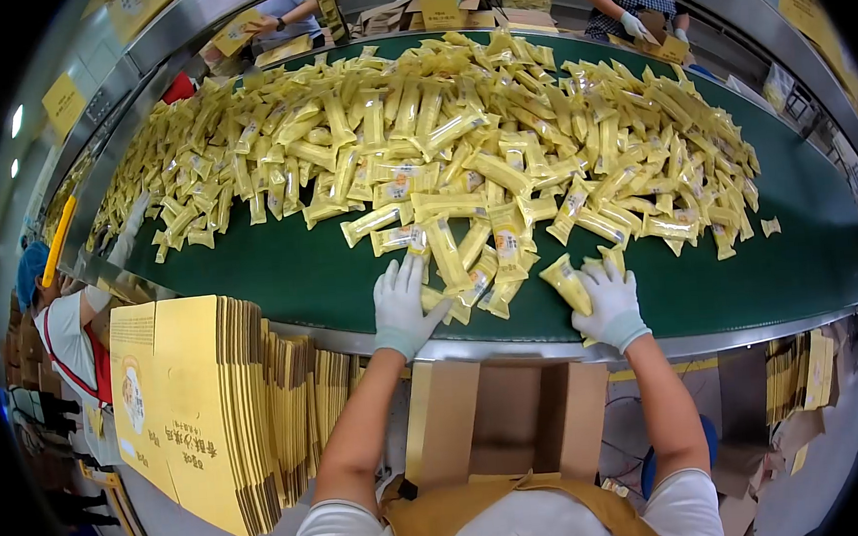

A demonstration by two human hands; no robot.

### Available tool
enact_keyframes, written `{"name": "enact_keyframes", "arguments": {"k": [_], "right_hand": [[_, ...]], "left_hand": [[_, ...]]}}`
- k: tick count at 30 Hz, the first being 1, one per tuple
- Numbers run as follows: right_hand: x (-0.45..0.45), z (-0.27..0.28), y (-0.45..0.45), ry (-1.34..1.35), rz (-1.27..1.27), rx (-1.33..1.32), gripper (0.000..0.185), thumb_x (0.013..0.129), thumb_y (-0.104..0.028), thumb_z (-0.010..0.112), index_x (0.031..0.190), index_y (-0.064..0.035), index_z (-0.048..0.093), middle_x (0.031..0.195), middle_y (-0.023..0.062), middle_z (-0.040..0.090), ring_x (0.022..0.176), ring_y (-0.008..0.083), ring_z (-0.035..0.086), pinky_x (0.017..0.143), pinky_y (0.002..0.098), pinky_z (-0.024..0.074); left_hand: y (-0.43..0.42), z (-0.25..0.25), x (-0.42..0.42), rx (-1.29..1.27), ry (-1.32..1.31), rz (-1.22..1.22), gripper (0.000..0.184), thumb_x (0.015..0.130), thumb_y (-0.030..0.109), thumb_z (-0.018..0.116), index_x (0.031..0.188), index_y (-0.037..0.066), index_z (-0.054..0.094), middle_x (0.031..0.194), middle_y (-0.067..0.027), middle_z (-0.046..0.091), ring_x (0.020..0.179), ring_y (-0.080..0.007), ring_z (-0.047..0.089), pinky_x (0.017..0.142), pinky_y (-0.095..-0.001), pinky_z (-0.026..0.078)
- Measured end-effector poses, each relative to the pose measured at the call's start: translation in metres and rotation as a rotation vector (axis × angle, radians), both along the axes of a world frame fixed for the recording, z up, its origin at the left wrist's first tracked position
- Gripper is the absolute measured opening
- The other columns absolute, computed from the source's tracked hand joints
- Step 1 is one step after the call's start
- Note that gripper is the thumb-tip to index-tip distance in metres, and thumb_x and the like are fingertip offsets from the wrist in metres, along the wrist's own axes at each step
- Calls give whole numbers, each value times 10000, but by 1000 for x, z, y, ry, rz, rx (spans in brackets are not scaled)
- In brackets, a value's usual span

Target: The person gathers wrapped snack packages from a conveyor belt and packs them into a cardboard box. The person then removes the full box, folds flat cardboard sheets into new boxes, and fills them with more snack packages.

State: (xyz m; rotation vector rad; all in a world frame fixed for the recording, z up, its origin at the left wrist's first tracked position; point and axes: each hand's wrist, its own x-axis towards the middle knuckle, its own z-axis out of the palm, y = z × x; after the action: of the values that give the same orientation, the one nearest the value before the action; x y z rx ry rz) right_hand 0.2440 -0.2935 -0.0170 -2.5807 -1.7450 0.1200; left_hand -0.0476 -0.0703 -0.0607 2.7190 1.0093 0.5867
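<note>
Yellow wrapped packets (440, 120) lie in a wide heap on the green belt (302, 286). My left hand (405, 307), in a white glove, rests at the near side of the heap with its fingers spread, touching packets. At the belt's near edge, my right hand (608, 301), also gloved, has its fingers round a yellow packet (566, 284), with another packet at its fingertips. Below the belt, in front of my body, an open brown carton (519, 415) stands between my forearms; its inside looks bare.
Flattened yellow cartons (187, 401) stand stacked at the left, more (799, 373) at the right. A metal rim (493, 350) edges the belt. Co-workers handle boxes across the belt; a person (74, 334) in a blue cap stands at the left.
</note>
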Motion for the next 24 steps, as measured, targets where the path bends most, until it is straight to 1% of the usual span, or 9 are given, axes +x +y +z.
{"name": "enact_keyframes", "arguments": {"k": [3, 6, 10, 12, 14, 15, 19, 21, 24], "right_hand": [[1, -7, -13, -128, -3, 127, 757, 749, -462, 741, 1416, -177, 525, 1435, 71, 526, 1415, 365, 385, 1120, 694, 222], [-2, -29, -18, 11, 176, 286, 763, 811, -450, 731, 1473, -185, 459, 1466, 79, 505, 1421, 365, 381, 1163, 671, 171], [-25, -26, -20, 2, 339, 162, 808, 810, -447, 755, 1488, -148, 432, 1444, 71, 538, 1418, 351, 400, 1174, 671, 151], [-26, -29, -22, 1, 369, 269, 765, 798, -414, 767, 1446, -123, 484, 1382, 74, 579, 1373, 341, 444, 1168, 632, 222], [-30, -29, -23, 27, 354, 341, 735, 789, -370, 779, 1424, -117, 509, 1354, 88, 589, 1339, 337, 471, 1163, 585, 273], [-32, -29, -21, 31, 350, 441, 683, 767, -304, 791, 1370, -103, 543, 1229, 105, 614, 1211, 326, 535, 1073, 491, 387], [-30, -24, -16, 154, 322, 317, 579, 779, -266, 778, 1290, -87, 572, 1024, 115, 599, 1000, 315, 573, 870, 443, 446], [-20, -7, -18, 226, 228, 334, 575, 798, -265, 760, 1304, -75, 563, 1035, 137, 616, 1003, 337, 584, 888, 449, 455], [-16, 21, -21, 327, -57, 371, 569, 834, -288, 726, 1315, -40, 546, 1058, 192, 653, 1014, 372, 628, 906, 458, 506]], "left_hand": [[-8, 7, -19, 19, 79, -63, 843, 784, 518, 756, 1474, 124, 474, 1504, -169, 453, 1384, -394, 392, 1157, -520, 265], [-7, -1, -37, 11, 155, -129, 722, 795, 473, 764, 1394, 130, 552, 1418, -136, 537, 1350, -371, 437, 1158, -512, 273], [-7, 41, -45, -231, 359, -13, 451, 836, 334, 756, 1225, 130, 653, 1242, -113, 647, 1213, -335, 566, 1122, -467, 357], [-10, 62, -45, -351, 167, 187, 428, 814, 288, 792, 1151, 55, 668, 1092, -162, 705, 1023, -345, 669, 928, -407, 521], [-6, 72, -32, -494, -225, 221, 417, 827, 298, 792, 1118, 21, 681, 1022, -188, 730, 938, -338, 710, 831, -404, 550], [-5, 73, -17, -474, -363, 240, 409, 831, 302, 797, 1107, 18, 693, 966, -201, 742, 870, -316, 734, 766, -374, 558], [1, 81, 58, -309, -66, 321, 542, 866, 451, 720, 1185, 20, 638, 1076, -226, 709, 1007, -399, 685, 865, -480, 535], [12, 70, 88, -383, 225, 364, 602, 867, 506, 692, 1229, 40, 577, 1150, -232, 684, 1056, -412, 668, 901, -484, 533], [11, 61, 103, -453, 237, 377, 778, 777, 448, 801, 1355, 31, 491, 1269, -244, 630, 1111, -397, 653, 938, -469, 526]]}}
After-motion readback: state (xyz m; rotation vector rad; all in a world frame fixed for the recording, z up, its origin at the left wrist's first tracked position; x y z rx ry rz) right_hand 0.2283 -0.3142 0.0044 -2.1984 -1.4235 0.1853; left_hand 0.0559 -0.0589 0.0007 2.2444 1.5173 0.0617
